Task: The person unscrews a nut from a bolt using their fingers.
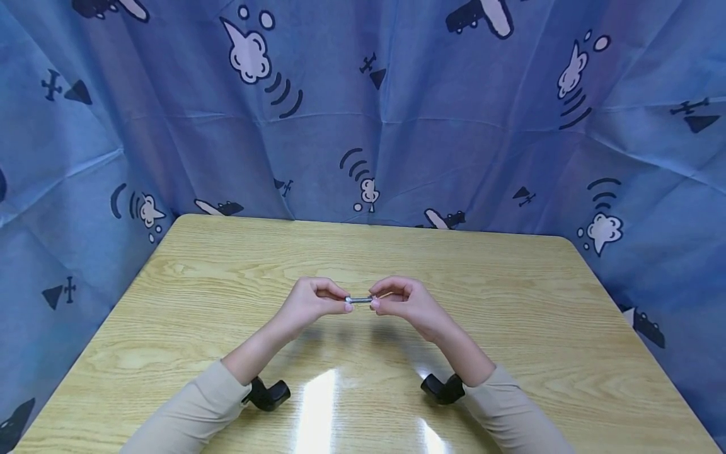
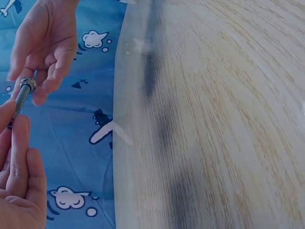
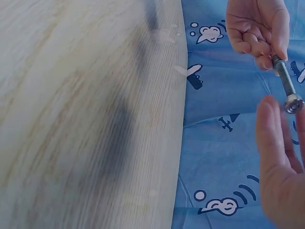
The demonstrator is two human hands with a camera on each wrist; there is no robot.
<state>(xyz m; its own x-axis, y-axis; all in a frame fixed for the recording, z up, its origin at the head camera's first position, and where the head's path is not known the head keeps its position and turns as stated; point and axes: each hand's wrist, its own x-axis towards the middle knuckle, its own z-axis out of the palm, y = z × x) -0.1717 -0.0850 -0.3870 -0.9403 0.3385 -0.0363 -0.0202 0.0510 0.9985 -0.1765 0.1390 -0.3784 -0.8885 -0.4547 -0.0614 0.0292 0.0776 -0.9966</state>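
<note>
A silver threaded bolt (image 1: 360,300) is held level above the table between both hands. My left hand (image 1: 309,304) pinches one end of it between thumb and fingers. At the other end, a wider metal piece like a nut or head (image 3: 294,104) faces my right hand (image 1: 408,304). The right hand's fingers (image 3: 268,129) are spread and fairly straight on either side of that wider end, with thumb and fingertips apart. In the left wrist view the bolt's shank (image 2: 22,98) shows its thread, and its lower tip is partly hidden by the left fingers.
A wood-grain table (image 1: 238,252) lies beneath the hands, with bright reflections near its front. Blue printed cloth (image 1: 323,82) hangs behind and along both sides. Black wrist-worn devices (image 1: 271,395) sit at both sleeve cuffs.
</note>
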